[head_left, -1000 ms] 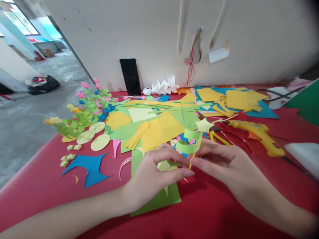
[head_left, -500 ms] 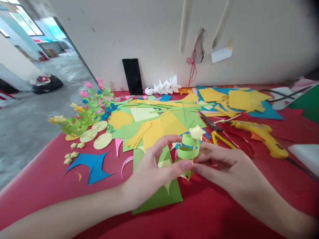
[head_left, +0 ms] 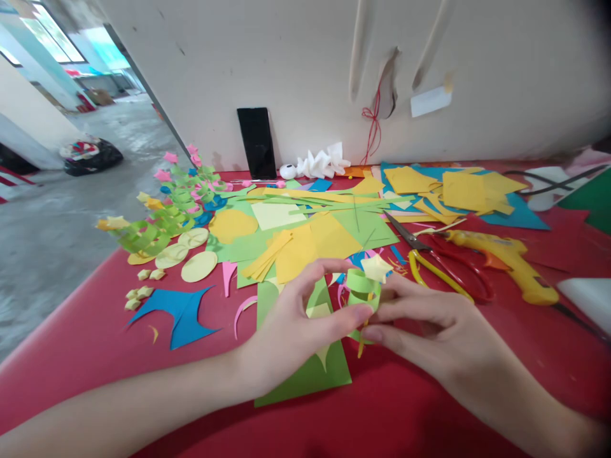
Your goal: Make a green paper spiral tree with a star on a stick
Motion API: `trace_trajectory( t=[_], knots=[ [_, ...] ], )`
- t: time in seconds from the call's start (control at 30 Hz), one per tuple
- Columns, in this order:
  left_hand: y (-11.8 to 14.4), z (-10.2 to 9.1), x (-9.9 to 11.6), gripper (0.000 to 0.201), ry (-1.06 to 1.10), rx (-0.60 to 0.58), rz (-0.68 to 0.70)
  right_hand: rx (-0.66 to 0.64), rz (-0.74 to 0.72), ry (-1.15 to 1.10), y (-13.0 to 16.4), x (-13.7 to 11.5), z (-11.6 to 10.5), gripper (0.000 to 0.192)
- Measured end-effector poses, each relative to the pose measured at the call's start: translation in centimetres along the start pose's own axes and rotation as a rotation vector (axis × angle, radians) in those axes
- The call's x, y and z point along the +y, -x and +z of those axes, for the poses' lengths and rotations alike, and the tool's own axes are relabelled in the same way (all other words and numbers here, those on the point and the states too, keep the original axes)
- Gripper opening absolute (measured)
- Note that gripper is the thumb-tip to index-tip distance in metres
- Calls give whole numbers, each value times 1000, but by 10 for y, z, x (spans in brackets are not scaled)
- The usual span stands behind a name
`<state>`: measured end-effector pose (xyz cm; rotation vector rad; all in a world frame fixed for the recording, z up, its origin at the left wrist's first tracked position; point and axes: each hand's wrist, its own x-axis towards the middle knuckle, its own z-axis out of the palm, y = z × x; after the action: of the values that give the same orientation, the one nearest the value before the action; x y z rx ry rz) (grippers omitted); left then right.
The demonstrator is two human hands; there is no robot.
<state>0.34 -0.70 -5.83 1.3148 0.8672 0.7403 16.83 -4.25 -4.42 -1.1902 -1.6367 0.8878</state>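
Observation:
Between my hands is a paper flower: a curled green paper strip (head_left: 361, 285) winds around a thin yellow stem (head_left: 361, 346), with a pale yellow folded star (head_left: 377, 268) on top. My left hand (head_left: 317, 312) pinches the green curl from the left, thumb in front and index finger behind. From the right, my right hand (head_left: 415, 318) closes its thumb and fingers on the stem and lower curl; its fingertips are partly hidden. Beneath my left hand lies a green sheet (head_left: 305, 385) with pale scraps on it.
Scissors (head_left: 429, 251) and a yellow glue gun (head_left: 510, 261) lie at right. Yellow paper pieces (head_left: 310, 245) cover the middle. Finished curled flowers (head_left: 147, 229), pale discs (head_left: 199, 266) and a blue scrap (head_left: 179, 315) are at left. A phone (head_left: 256, 143) leans on the wall.
The star and green curl have tilted and dipped slightly, and the stem's lower end sits a little lower. My right thumb has shifted slightly left and down. Both hands keep their hold.

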Motion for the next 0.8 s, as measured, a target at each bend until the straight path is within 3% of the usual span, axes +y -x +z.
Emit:
trace_trajectory(
  t=[0.53,0.8],
  knots=[
    [3,2,-5,31,101,21,12,-43,51,81,2,-1,0,13],
    [1,2,-4,29,124,-24,-42,-32,48,65,3,1,1,13]
  ],
)
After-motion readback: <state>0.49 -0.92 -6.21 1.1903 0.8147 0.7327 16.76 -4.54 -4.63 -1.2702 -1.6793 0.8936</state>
